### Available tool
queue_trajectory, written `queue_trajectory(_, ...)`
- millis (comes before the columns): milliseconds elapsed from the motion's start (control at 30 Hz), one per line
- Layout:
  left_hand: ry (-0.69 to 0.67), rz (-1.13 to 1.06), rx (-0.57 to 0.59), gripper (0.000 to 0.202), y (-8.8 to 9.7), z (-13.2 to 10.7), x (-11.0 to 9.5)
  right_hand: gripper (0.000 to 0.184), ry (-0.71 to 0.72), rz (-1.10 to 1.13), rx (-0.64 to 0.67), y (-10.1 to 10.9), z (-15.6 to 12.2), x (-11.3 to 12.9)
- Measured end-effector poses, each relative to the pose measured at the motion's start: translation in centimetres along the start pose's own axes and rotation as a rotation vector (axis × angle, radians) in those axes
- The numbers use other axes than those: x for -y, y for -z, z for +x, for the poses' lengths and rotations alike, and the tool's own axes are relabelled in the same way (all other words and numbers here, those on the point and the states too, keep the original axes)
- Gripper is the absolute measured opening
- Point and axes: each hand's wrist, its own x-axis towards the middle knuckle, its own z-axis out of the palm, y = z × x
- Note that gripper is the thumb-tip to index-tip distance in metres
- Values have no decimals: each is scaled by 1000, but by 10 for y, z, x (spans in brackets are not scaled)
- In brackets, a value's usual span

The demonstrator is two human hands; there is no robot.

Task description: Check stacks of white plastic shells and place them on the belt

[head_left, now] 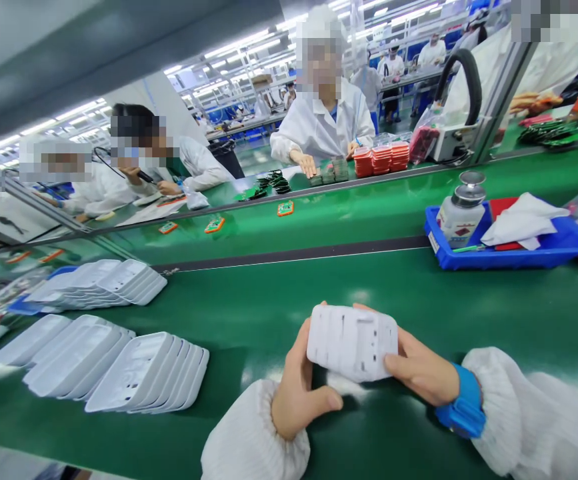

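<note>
A white plastic housing (pixel 353 341) with small slots and holes is held tilted above the green work surface. My right hand (pixel 421 367) grips its right end, thumb on the near face and fingers behind. At its left edge, my left hand (pixel 299 387) supports it with the fingers, partly hidden behind the housing, while the thumb stands away from it. To the left are stacks of similar white housings (pixel 151 373), leaning in rows, with another group of housings (pixel 131 280) farther back.
A blue tray (pixel 509 259) at right holds a pump bottle (pixel 463 210) and white wipes (pixel 523 220). Beyond a dark strip runs a green belt (pixel 339 210) carrying orange-edged circuit boards (pixel 285 209). Across it, a co-worker (pixel 323 120) sits by stacked red parts (pixel 381 159).
</note>
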Motion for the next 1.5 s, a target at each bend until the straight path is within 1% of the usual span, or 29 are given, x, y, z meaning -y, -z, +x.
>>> queue_trajectory(33,-37,42,-54,91,-4,1,-1,80,-3,105,20,-1,0,1)
queue_trajectory(100,-100,94,-148,87,-13,3,-2,72,10,241,79,-3,0,2)
queue_trajectory(133,-117,88,-176,88,-17,3,-2,71,7,278,131,-4,-1,3)
queue_trajectory(200,-117,28,-195,86,-25,3,-2,66,-22,291,226,-6,-1,4)
queue_trajectory(233,-105,-15,-210,83,-28,3,-1,61,-47,268,236,-6,-1,3)
queue_trajectory(267,-76,-74,-233,78,-31,2,0,57,-54,220,206,-6,-1,3)
queue_trajectory(300,-20,-155,-268,71,-34,2,1,56,-37,148,137,-5,0,1)
queue_trajectory(333,66,-252,-307,67,-38,3,1,59,4,54,35,-4,1,0)
queue_trajectory(400,280,-472,-373,63,-46,6,2,67,142,-180,-187,1,2,0)
queue_trajectory(433,379,-578,-390,61,-51,9,1,68,207,-303,-264,4,3,1)
queue_trajectory(467,452,-672,-396,56,-56,12,-1,62,254,-412,-305,7,3,4)
queue_trajectory(500,496,-756,-395,51,-61,15,-3,53,287,-499,-314,9,2,8)
queue_trajectory(533,522,-832,-387,47,-66,19,-5,46,319,-564,-296,11,1,12)
queue_trajectory(567,547,-901,-373,43,-70,21,-8,45,352,-607,-256,12,0,16)
queue_trajectory(600,572,-960,-359,42,-73,23,-10,49,389,-635,-208,12,-2,20)
queue_trajectory(667,623,-1040,-348,43,-76,25,-13,63,432,-665,-132,11,-4,24)
queue_trajectory(733,671,-1086,-360,43,-75,24,-15,75,356,-633,-114,10,-5,24)
queue_trajectory(767,695,-1103,-371,42,-73,23,-15,76,295,-579,-137,10,-4,22)
queue_trajectory(833,749,-1133,-379,43,-70,22,-14,67,219,-409,-215,12,-2,18)
queue_trajectory(900,789,-1160,-383,47,-66,21,-13,58,243,-275,-319,16,1,14)
queue_trajectory(967,810,-1178,-379,52,-64,20,-11,55,303,-267,-403,19,2,12)
queue_trajectory(1033,811,-1191,-359,50,-65,20,-10,62,326,-346,-405,17,1,13)
queue_trajectory(1167,708,-1209,-302,42,-70,18,-7,77,328,-535,-221,6,-4,16)
queue_trajectory(1233,672,-1198,-281,42,-71,17,-6,79,281,-552,-164,2,-5,16)
queue_trajectory(1300,687,-1192,-249,42,-70,16,-6,78,191,-441,-175,3,-4,16)
queue_trajectory(1367,730,-1204,-217,45,-68,16,-5,74,132,-282,-225,8,-2,16)
queue_trajectory(1433,783,-1221,-216,50,-66,17,-5,68,153,-189,-298,14,0,16)
queue_trajectory(1500,827,-1225,-237,56,-65,17,-5,63,198,-193,-364,17,0,16)
